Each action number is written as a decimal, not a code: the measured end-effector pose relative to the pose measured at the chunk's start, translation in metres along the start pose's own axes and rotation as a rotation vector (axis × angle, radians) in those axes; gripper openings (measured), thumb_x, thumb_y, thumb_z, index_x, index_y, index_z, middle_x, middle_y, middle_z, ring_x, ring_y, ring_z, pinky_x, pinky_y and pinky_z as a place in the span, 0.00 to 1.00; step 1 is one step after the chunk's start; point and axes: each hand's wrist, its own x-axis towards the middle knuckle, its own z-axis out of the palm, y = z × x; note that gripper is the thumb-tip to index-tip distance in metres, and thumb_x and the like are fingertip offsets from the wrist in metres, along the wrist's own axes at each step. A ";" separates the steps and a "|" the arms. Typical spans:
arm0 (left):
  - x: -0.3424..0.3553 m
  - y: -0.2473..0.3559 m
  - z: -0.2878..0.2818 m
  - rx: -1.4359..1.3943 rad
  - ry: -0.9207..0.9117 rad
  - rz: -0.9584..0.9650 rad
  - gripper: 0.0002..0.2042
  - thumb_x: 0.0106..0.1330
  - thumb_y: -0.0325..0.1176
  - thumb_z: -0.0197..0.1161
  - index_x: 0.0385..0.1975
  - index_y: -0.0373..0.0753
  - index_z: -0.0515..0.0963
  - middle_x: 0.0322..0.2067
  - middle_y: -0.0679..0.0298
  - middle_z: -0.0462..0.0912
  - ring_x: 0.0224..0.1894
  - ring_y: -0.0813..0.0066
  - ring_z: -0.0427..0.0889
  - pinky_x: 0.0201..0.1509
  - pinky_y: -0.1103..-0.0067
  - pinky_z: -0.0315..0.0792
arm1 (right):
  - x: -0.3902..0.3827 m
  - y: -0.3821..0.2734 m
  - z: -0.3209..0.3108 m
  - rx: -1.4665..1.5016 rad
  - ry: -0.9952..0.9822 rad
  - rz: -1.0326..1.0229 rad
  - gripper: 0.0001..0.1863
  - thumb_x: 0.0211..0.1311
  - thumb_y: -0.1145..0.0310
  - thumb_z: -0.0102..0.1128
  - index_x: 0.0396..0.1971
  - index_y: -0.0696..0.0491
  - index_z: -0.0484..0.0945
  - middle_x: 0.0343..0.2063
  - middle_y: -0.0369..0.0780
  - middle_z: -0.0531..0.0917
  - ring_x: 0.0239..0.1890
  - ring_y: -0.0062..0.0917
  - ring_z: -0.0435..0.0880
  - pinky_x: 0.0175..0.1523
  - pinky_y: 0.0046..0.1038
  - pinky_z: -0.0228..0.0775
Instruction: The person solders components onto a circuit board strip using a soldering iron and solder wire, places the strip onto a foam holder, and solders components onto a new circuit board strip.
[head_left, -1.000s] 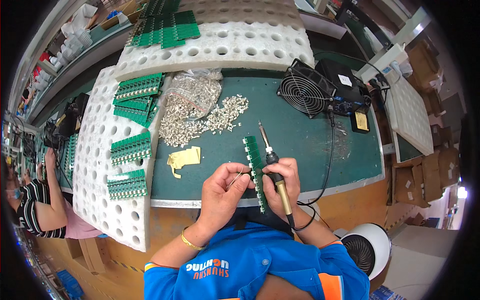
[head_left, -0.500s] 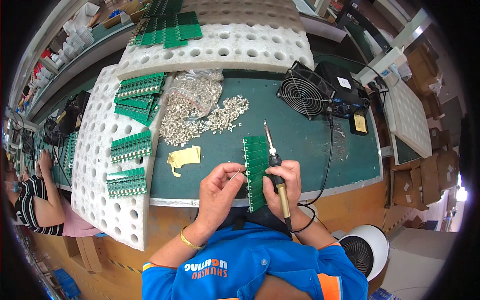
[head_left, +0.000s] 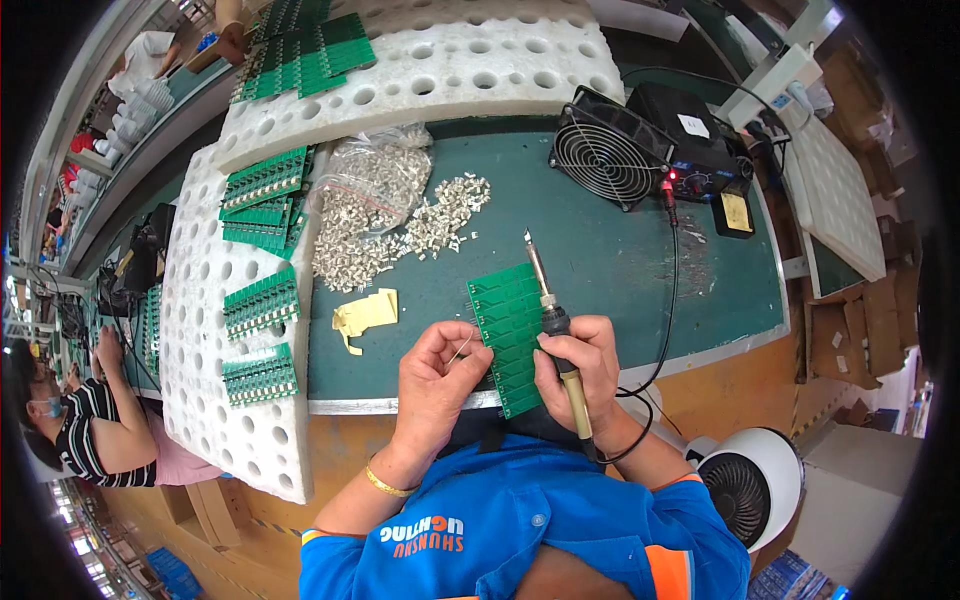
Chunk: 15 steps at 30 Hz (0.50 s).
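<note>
In my right hand (head_left: 582, 372) is a soldering iron (head_left: 556, 320) with a dark collar and tan handle, its metal tip pointing up and away from me. Between the fingertips of my left hand (head_left: 440, 372) is a thin piece of solder wire (head_left: 460, 348). A green circuit board panel (head_left: 510, 335) stands between my hands, near the table's front edge. Its left edge meets my left fingertips, and small pins show along that edge. The right edge lies against my right hand. The iron's tip is beyond the board, apart from the wire.
Loose small white connectors (head_left: 445, 222) lie beside a clear bag (head_left: 375, 185) of them. Left, white foam (head_left: 205, 340) carries green boards (head_left: 262, 375). A yellow paper piece (head_left: 366, 314) lies nearby. Far right are a black fan (head_left: 605, 160) and soldering station (head_left: 690, 150). A co-worker (head_left: 105, 425) sits left.
The board has turned so that more of its green face shows, and its top has swung left. My hands keep their holds. A red light now shows at the soldering station's cable plug.
</note>
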 end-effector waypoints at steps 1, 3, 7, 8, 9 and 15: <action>0.000 -0.001 0.001 0.000 0.011 0.011 0.07 0.66 0.23 0.63 0.42 0.35 0.76 0.35 0.69 0.82 0.36 0.88 0.77 0.40 0.88 0.71 | -0.001 0.002 0.000 -0.001 0.000 -0.004 0.25 0.44 0.87 0.69 0.44 0.51 0.76 0.34 0.42 0.73 0.30 0.29 0.75 0.31 0.26 0.70; 0.001 -0.003 0.001 0.003 0.020 0.016 0.06 0.66 0.23 0.63 0.41 0.35 0.77 0.35 0.69 0.82 0.36 0.89 0.77 0.40 0.88 0.71 | -0.004 0.003 0.000 -0.002 0.001 -0.002 0.25 0.44 0.87 0.69 0.44 0.51 0.76 0.34 0.42 0.73 0.30 0.30 0.76 0.31 0.27 0.70; 0.002 -0.001 -0.001 0.068 0.027 -0.003 0.05 0.65 0.22 0.63 0.39 0.34 0.77 0.34 0.70 0.81 0.35 0.90 0.76 0.39 0.89 0.71 | -0.006 0.005 0.000 -0.011 -0.011 0.028 0.25 0.44 0.87 0.69 0.44 0.51 0.76 0.34 0.42 0.73 0.30 0.30 0.76 0.32 0.27 0.71; 0.003 -0.001 -0.001 0.081 0.030 -0.019 0.04 0.65 0.22 0.63 0.38 0.34 0.77 0.33 0.71 0.81 0.34 0.90 0.76 0.39 0.89 0.71 | -0.006 0.005 0.000 -0.012 -0.013 0.034 0.24 0.44 0.87 0.68 0.44 0.51 0.77 0.34 0.42 0.73 0.31 0.30 0.76 0.32 0.27 0.72; 0.003 -0.003 0.000 0.083 0.028 -0.024 0.04 0.65 0.22 0.63 0.38 0.34 0.77 0.33 0.71 0.81 0.34 0.90 0.76 0.39 0.89 0.71 | -0.007 0.005 -0.001 -0.013 -0.012 0.039 0.24 0.44 0.87 0.68 0.44 0.51 0.77 0.34 0.42 0.73 0.31 0.30 0.76 0.32 0.27 0.72; 0.003 -0.009 -0.004 0.127 0.080 -0.051 0.04 0.65 0.23 0.63 0.37 0.34 0.77 0.31 0.71 0.81 0.32 0.91 0.75 0.36 0.89 0.70 | -0.007 0.007 -0.022 0.151 -0.103 -0.049 0.13 0.57 0.71 0.65 0.42 0.58 0.78 0.30 0.43 0.74 0.31 0.34 0.75 0.37 0.38 0.72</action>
